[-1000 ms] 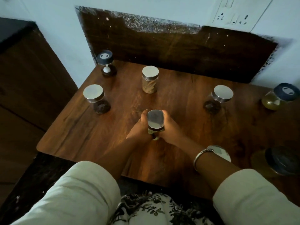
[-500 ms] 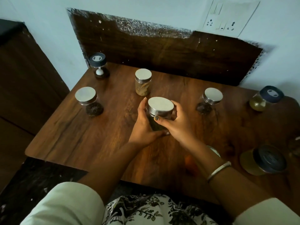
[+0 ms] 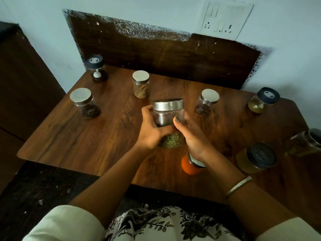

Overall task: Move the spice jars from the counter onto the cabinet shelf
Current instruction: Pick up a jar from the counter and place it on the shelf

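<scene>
Lifted since before, the round glass jar (image 3: 168, 117) stands upright, steel lid up, green flakes below, clasped by my left hand (image 3: 152, 132) and right hand (image 3: 192, 136).

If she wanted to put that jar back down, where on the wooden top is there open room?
Bare wood lies front-left, between the dark-spice jar and the near edge of the counter. Also mid-back, between the stick-spice jar and the right steel-lidded jar. The right side is crowded: orange jar, dark-lidded jars.
</scene>
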`<action>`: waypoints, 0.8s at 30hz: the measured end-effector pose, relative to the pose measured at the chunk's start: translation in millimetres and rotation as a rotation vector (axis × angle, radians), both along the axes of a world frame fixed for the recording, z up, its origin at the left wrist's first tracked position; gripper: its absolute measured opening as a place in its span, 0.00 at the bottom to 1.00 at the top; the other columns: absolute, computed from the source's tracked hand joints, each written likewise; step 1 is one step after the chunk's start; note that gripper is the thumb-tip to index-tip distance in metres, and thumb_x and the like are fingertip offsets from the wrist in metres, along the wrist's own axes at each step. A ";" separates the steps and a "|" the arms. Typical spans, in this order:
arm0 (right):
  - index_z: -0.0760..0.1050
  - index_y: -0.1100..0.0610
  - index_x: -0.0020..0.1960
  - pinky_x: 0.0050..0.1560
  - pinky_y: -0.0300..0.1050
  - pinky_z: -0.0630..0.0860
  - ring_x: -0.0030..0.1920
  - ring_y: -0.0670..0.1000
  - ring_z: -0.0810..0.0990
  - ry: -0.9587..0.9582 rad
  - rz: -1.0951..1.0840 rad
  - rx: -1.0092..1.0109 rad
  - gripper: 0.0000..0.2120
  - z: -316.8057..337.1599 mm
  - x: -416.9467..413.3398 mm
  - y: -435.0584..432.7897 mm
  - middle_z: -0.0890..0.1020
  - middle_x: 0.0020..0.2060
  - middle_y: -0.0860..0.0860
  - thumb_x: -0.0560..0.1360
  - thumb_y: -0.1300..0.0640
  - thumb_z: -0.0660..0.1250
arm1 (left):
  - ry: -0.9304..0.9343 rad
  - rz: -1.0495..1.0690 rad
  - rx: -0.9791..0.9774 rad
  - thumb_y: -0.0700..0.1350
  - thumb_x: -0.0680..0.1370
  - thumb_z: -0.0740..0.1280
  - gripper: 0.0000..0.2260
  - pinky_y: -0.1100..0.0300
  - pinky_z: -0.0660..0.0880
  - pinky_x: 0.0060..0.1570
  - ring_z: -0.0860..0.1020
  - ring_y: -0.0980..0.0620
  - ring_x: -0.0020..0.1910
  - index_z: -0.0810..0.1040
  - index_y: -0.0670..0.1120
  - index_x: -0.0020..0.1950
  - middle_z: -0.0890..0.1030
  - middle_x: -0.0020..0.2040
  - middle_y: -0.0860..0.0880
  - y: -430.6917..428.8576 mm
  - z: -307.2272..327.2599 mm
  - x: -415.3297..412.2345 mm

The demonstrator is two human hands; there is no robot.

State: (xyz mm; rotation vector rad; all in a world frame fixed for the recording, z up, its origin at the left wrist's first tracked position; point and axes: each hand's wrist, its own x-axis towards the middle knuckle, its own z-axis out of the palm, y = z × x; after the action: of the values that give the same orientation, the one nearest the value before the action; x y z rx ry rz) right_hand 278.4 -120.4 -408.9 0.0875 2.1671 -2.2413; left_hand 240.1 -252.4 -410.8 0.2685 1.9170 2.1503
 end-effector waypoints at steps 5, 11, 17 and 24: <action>0.67 0.50 0.68 0.51 0.39 0.78 0.58 0.44 0.79 0.001 -0.084 -0.015 0.27 5.0 12.0 7.7 0.79 0.58 0.46 0.73 0.43 0.66 | 0.096 -0.047 -0.176 0.49 0.65 0.74 0.46 0.53 0.76 0.58 0.73 0.51 0.64 0.50 0.49 0.76 0.68 0.68 0.49 6.3 -0.2 25.3; 0.67 0.33 0.58 0.58 0.51 0.76 0.60 0.48 0.77 -0.036 -0.020 -0.073 0.13 21.7 23.6 11.9 0.77 0.59 0.42 0.75 0.40 0.58 | 0.139 -0.086 -0.139 0.52 0.61 0.76 0.46 0.59 0.77 0.55 0.76 0.62 0.58 0.53 0.51 0.72 0.72 0.58 0.62 10.4 12.8 32.2; 0.63 0.46 0.70 0.61 0.50 0.75 0.59 0.45 0.77 0.032 0.043 -0.155 0.25 33.9 31.0 22.9 0.76 0.62 0.48 0.74 0.48 0.59 | -0.012 -0.088 0.055 0.46 0.65 0.71 0.33 0.58 0.80 0.42 0.79 0.49 0.54 0.58 0.48 0.65 0.72 0.60 0.47 6.7 28.2 33.3; 0.66 0.45 0.68 0.62 0.55 0.74 0.63 0.53 0.76 0.059 0.073 -0.257 0.25 35.0 34.8 18.5 0.76 0.63 0.52 0.72 0.50 0.65 | 0.053 -0.035 -0.015 0.47 0.66 0.70 0.26 0.51 0.79 0.51 0.75 0.43 0.59 0.63 0.49 0.60 0.72 0.59 0.45 8.2 32.0 43.5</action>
State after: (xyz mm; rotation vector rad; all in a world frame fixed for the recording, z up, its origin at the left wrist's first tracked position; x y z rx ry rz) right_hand 313.2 -101.9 -373.9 -0.0621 1.8535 -2.4849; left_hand 283.6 -244.2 -378.8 0.3570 1.9412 2.1267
